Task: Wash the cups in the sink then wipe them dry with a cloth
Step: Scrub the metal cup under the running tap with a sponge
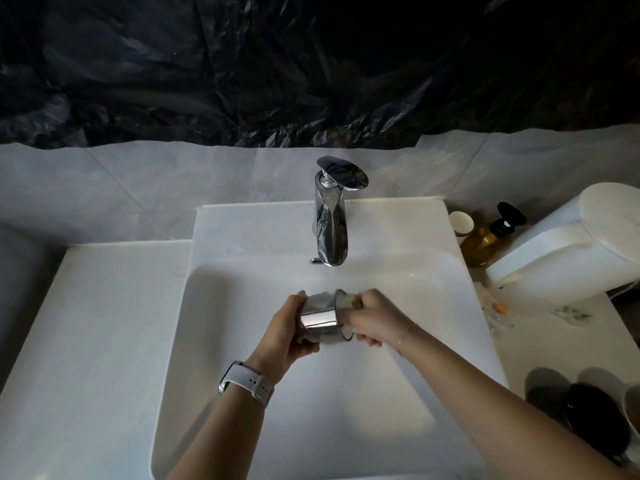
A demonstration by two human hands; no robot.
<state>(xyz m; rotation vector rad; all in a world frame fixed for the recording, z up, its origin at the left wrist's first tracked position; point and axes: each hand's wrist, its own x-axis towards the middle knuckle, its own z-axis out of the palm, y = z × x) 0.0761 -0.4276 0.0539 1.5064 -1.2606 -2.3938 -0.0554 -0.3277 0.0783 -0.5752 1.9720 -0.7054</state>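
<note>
A shiny steel cup (pixel 320 318) lies on its side over the white sink (pixel 221 341), under the water that runs from the chrome tap (pixel 330 216). My left hand (pixel 289 332) grips the cup around its base and wall. My right hand (pixel 372 318) is at the cup's open mouth, its fingers curled at the rim; how far they reach inside is blurred by water. More cups, dark and pale (pixel 588 410), stand at the right edge of the counter.
A paper cup (pixel 461 223) and an amber pump bottle (pixel 485 240) stand right of the sink, beside a white toilet tank (pixel 571 247). Small clutter (pixel 500 310) lies on the right counter. White countertop (pixel 90 341) stretches to the left. Black plastic sheeting covers the wall above.
</note>
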